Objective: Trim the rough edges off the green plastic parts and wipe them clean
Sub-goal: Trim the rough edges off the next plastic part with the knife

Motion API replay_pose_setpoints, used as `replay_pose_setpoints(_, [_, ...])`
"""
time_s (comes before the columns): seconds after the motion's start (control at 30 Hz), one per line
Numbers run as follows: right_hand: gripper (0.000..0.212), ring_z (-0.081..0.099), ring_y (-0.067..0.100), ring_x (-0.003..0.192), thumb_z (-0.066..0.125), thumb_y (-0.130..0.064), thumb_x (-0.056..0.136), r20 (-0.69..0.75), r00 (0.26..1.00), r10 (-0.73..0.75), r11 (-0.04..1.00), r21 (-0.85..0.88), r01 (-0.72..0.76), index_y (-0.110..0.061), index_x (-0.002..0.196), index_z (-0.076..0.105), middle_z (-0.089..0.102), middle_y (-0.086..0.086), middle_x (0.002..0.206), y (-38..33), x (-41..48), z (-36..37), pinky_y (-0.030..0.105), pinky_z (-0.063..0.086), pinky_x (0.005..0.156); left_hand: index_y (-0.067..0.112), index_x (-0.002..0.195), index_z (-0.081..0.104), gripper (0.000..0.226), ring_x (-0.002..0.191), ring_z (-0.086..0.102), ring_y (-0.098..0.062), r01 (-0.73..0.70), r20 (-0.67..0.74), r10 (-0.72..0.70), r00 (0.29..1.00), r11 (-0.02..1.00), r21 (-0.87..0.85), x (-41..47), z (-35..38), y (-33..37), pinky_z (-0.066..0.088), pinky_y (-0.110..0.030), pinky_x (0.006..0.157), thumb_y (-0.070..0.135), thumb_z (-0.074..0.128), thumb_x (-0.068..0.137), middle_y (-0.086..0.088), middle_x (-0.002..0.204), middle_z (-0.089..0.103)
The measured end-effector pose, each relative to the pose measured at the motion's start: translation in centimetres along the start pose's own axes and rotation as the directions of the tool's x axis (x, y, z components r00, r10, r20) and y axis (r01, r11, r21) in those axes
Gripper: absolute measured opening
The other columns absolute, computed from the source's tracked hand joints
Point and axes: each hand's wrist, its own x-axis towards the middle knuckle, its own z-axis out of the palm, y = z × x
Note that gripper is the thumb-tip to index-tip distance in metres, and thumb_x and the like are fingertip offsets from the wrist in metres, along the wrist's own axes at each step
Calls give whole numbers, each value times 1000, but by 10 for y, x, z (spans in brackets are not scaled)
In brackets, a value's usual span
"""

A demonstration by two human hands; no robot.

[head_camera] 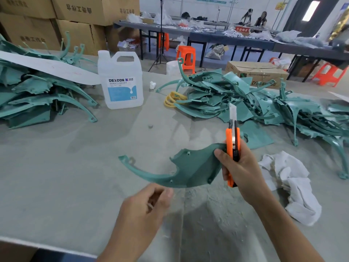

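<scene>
Nearest to us, our left hand hangs just below the green part, its fingers loosely curled and blurred, with nothing that we can see in them. Our right hand is wrapped round the orange knife, whose blade points up and away from us, and the same hand's thumb presses the wide end of the part against the knife handle, so the part is carried there, just above the table. We judge this part light and fairly stiff: a thin moulded shell that tapers into a long curved arm, which will likely flex if we lift it by the tip. The broad flat end is the safe place to take hold, with fingers well clear of the edge to be cut. Its surface looks smooth and may slip under a dry thumb. Fine shavings dust the table cover in front of us, and a crumpled white cloth lies to the right, near at hand for wiping. Further out, loose piles of green parts lie on the right and on the left. Between them stands a capped translucent jug; how full it is we cannot tell. Behind the right pile sits a cardboard box, and stacked boxes rise far left, all closed, their contents hidden.
</scene>
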Motion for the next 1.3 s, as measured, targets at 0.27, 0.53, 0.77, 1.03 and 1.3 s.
replay_pose_setpoints(0.27, [19, 51, 30, 50, 72, -12, 93, 61, 998, -21, 996, -88, 26, -16, 104, 57, 52, 23, 67, 1, -5, 5, 41, 45, 46, 44, 101, 51, 8, 85, 65, 0, -130, 217, 84, 973, 970, 207, 62, 9, 7, 42, -18, 70, 39, 57, 99, 29, 83, 64])
replay_pose_setpoints(0.53, [26, 65, 13, 60, 57, -53, 94, -30, 991, -128, 953, -280, 115, -61, 119, 52, 72, -14, 92, 0, -25, 6, 32, 52, 46, 21, 89, 42, 18, 65, 52, -28, -378, 81, 384, 920, 810, 448, 71, 9, 17, 30, -36, 58, 27, 54, 101, 7, 72, 55])
replay_pose_setpoints(0.77, [34, 61, 12, 58, 37, -71, 88, 154, 983, -101, 835, -524, 168, -76, 121, 42, 67, -6, 72, 11, -51, 19, 38, 53, 59, 13, 88, 58, 17, 65, 50, -28, -314, 38, 360, 932, 754, 577, 71, 8, 14, 36, -35, 57, 25, 63, 97, -1, 71, 60])
replay_pose_setpoints(1.03, [44, 57, 9, 57, 36, -62, 97, 117, 988, -101, 687, -710, 154, -67, 139, 26, 61, -19, 66, 24, -39, 13, 26, 41, 48, 14, 85, 56, 20, 66, 50, -26, -358, 62, 401, 914, 725, 588, 68, 11, 9, 37, -36, 54, 27, 65, 96, 5, 67, 53])
replay_pose_setpoints(1.3, [45, 50, 7, 50, 40, -55, 100, -44, 989, -138, 648, -760, 57, -47, 144, 48, 48, -14, 53, 22, -28, -9, 27, 38, 48, 25, 83, 39, 28, 64, 38, -19, -297, 51, 327, 944, 768, 567, 70, 8, 10, 27, -34, 55, 35, 60, 98, 16, 61, 30])
